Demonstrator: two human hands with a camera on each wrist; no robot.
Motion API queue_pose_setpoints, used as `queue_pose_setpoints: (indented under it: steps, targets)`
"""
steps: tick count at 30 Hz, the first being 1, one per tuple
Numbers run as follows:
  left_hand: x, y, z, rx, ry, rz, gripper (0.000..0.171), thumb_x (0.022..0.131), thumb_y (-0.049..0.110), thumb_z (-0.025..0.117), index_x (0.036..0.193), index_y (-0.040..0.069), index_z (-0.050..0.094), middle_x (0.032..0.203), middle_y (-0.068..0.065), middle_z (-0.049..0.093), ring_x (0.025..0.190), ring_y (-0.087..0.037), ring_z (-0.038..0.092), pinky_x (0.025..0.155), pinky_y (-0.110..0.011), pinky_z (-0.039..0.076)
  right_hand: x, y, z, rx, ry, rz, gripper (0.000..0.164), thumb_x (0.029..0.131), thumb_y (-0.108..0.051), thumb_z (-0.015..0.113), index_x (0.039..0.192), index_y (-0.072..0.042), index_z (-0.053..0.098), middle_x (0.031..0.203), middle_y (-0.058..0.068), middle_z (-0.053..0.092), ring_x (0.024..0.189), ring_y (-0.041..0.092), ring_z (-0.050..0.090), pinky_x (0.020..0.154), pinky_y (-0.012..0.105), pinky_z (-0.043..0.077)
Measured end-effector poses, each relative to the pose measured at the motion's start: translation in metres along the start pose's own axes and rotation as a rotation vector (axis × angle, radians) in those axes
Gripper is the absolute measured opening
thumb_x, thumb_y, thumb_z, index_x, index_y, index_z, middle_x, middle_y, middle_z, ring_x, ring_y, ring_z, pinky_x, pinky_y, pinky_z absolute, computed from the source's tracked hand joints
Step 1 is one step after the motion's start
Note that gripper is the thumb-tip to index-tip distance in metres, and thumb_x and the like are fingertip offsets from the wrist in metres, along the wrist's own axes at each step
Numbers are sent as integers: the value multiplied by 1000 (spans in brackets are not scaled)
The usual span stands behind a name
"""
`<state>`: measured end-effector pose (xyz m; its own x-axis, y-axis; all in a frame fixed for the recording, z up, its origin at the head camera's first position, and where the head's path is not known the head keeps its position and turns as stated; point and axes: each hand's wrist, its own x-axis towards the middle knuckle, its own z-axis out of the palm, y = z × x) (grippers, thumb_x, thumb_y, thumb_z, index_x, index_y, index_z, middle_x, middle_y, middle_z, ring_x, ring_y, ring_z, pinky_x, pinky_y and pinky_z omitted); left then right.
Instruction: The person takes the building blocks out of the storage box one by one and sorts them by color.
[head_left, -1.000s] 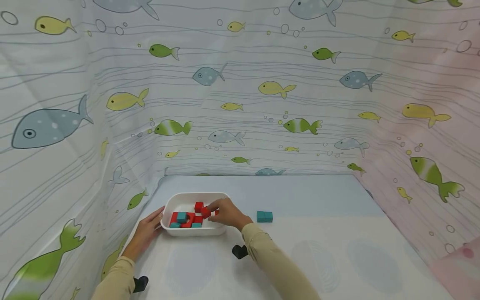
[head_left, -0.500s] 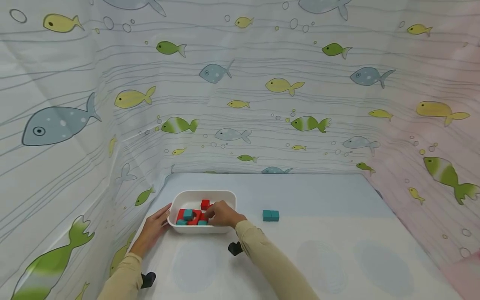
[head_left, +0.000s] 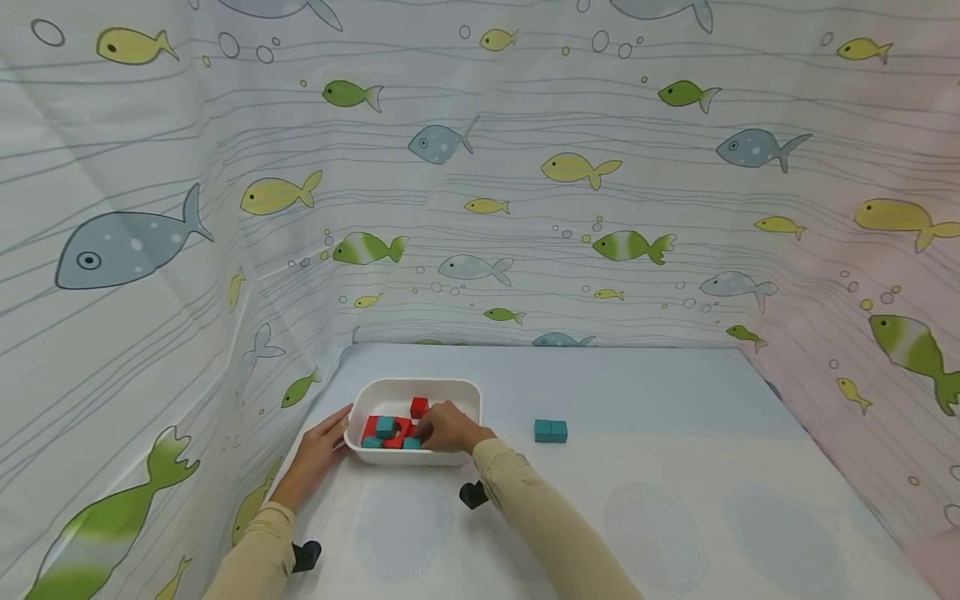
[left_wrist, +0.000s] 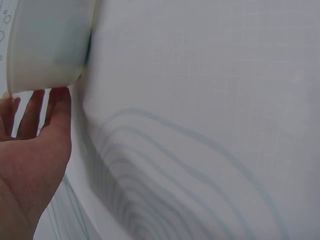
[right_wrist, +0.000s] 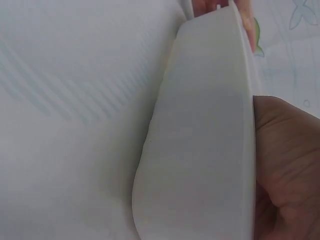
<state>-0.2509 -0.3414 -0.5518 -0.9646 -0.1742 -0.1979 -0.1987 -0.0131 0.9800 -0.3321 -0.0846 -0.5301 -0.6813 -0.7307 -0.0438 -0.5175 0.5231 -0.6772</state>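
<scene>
Head view: a white tray point(head_left: 435, 457) rests on the pale table point(head_left: 660, 467), left of centre, with red and teal blocks inside it. The left hand point(head_left: 318, 450) lies against the tray's left end, its fingers extended and touching the outer wall; the left wrist view shows those fingertips set against the wall. The right hand point(head_left: 447, 427) reaches over the near rim into the tray, knuckles uppermost. Its fingertips are hidden among the blocks and, in the right wrist view, behind the rim, so how far it is open and whether it has hold of a block cannot be told. Within the tray, a red cube point(head_left: 419, 407) sits towards the far side, just beyond the right hand. Left of that hand, a teal cube point(head_left: 385, 427) sits among red pieces, one of them a notched red block point(head_left: 401, 432), and two more teal pieces point(head_left: 372, 442) lie along the near wall. Outside the tray, to its right and well apart from it, two teal blocks point(head_left: 551, 431) stand side by side, touching. Both arms wear beige sleeves point(head_left: 551, 521). Behind the table hangs a fish-patterned cloth point(head_left: 517, 233).
</scene>
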Motion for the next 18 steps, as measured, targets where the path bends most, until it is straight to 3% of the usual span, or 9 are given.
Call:
queue_pose_setpoints:
  steps: [9, 18]
  targets:
    - [4, -3, -1, 6, 0, -1, 50, 106, 24, 42, 154, 13, 30, 160, -10, 21, 143, -32, 27, 108, -43, 36, -13, 2, -14, -37, 46, -46, 24, 81, -10, 80, 105, -10, 78, 91, -6, 72, 76, 3, 59, 70, 12, 52]
    - [1, -1, -1, 4, -2, -15, 51, 106, 25, 42, 154, 14, 28, 161, -11, 19, 143, -32, 26, 109, -43, 35, -44, 20, -55, 28, 133, -112, 28, 81, -7, 78, 109, -7, 75, 99, -4, 71, 84, 4, 64, 73, 15, 55]
